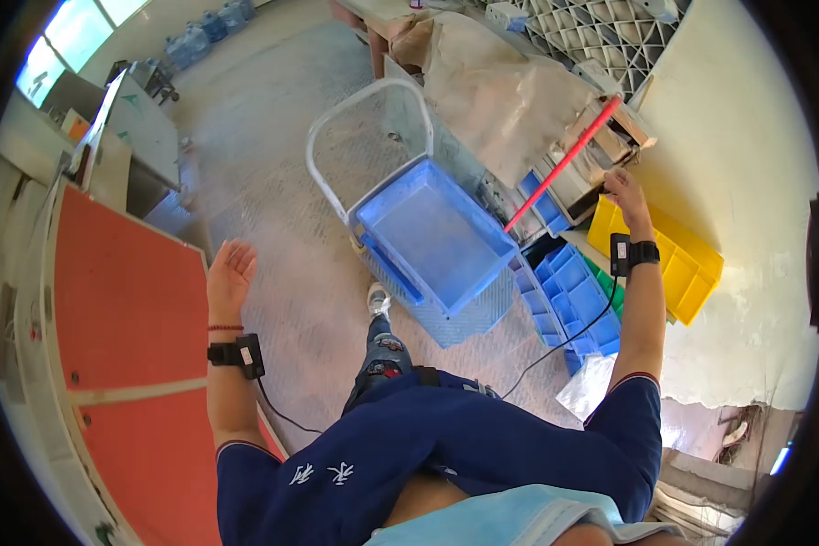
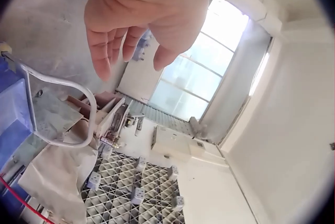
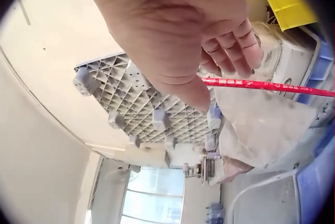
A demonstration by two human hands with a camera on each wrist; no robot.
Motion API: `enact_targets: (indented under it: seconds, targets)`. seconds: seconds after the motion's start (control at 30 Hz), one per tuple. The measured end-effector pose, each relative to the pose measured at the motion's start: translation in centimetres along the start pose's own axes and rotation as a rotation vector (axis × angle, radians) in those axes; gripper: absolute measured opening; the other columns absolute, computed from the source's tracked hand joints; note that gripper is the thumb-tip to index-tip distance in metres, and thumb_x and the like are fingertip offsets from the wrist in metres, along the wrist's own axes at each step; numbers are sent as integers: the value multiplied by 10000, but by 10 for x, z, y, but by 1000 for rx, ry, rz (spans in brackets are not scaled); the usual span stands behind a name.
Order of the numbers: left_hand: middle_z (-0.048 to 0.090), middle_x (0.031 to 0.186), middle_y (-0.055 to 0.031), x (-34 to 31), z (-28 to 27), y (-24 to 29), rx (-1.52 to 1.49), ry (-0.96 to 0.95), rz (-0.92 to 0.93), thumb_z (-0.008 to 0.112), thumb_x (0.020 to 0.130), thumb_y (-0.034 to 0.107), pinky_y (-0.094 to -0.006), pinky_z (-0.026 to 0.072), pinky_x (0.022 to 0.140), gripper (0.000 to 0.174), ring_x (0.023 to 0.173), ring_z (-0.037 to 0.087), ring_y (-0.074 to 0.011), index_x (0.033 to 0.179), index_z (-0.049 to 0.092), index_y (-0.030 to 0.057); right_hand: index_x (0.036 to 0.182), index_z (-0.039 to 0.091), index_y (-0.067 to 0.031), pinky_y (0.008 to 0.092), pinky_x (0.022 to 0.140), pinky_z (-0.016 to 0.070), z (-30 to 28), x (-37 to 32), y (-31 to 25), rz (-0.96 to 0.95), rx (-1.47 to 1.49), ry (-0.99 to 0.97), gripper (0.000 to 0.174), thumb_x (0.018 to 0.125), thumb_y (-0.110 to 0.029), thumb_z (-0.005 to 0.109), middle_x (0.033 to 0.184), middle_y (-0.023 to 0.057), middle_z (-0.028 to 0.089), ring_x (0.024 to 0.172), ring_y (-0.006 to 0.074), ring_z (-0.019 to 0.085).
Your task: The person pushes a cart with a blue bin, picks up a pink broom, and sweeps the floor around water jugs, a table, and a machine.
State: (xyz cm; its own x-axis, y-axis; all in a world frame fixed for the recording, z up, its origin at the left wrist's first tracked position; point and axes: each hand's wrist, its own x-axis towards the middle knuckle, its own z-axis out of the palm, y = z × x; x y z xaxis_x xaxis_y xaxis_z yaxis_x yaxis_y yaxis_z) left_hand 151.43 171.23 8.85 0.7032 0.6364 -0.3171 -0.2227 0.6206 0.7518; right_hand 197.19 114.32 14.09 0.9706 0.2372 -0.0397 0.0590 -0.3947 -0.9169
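Observation:
The left hand is raised over the floor beside the red-orange cabinet, its fingers loosely extended and nothing in them; the left wrist view shows the same hand empty. On the other side, the right hand is near the upper end of a red pole, fingers slightly bent. In the right wrist view the pole passes behind the fingers of the right hand, which do not curl round it. Between the hands a blue tray lies on a cart with a white handle.
Blue compartment bins and a yellow bin stand by the right wall. A red-orange cabinet is at the left. Brown sheeting covers things behind the tray. Water bottles stand far back on the floor.

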Motion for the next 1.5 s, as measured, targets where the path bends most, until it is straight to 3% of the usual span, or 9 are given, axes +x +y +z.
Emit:
enact_targets:
  seconds: [0.2,0.27,0.33,0.43,0.47,0.63,0.73,1.1,1.5]
  targets:
    - [429,1196,-158,214,-3,-17,168,-314,3,486,844,146,-387,375,919,343,1087,442,-269,1144,432,-11,1251,268,87,320,887,368,5,133,7,20,32,220,846,640,-278,725,1263,193,335,1149,249,364]
    - [492,1125,-153,261,27,-16,1610,-536,828,561,797,174,-344,368,914,382,1048,465,-249,1108,471,-28,1231,301,89,300,851,385,14,174,14,-99,-162,412,838,608,-241,754,1230,181,379,1096,222,413]
    - [507,1093,-141,269,93,-20,1134,-213,282,626,749,173,-318,370,890,434,1033,475,-218,1106,476,-23,1117,432,71,301,754,416,28,187,-2,18,-257,501,706,580,-228,779,1043,130,508,915,189,500]
    - [521,1051,-114,344,90,-59,994,-391,163,687,692,197,-302,382,855,488,988,488,-189,1082,493,-25,824,530,-5,262,579,405,39,218,26,-125,163,545,367,625,-215,756,653,-14,472,599,128,474]
    - [539,1020,-118,350,96,-62,1134,-323,199,686,682,254,-320,396,828,528,957,503,-209,1100,491,-1,845,534,-16,248,580,422,35,224,32,45,77,604,291,685,-183,710,618,-10,470,574,115,484]
    - [581,839,-82,365,99,-77,1235,-311,161,689,676,270,-297,453,642,462,720,550,-176,1032,532,21,751,575,-16,255,560,438,76,193,31,69,369,478,151,808,-156,579,532,-8,417,479,110,420]
    - [580,701,-43,371,82,-91,965,-354,-189,681,692,217,-238,430,520,345,584,534,-111,953,559,27,792,577,6,239,548,415,73,147,30,9,277,404,167,836,-150,536,525,-12,410,475,102,414]
    - [530,632,-7,362,70,-89,1044,-274,-5,619,745,122,-226,376,491,182,529,474,-86,892,552,38,835,543,25,301,736,396,-21,-105,87,-24,489,574,163,861,-124,481,555,-27,316,554,108,372]
    - [537,645,-36,335,50,-89,1195,-250,18,602,745,79,-243,382,452,189,489,482,-110,906,540,1,731,511,-25,323,777,423,34,-200,114,-65,408,607,176,864,-133,476,673,22,468,683,125,481]
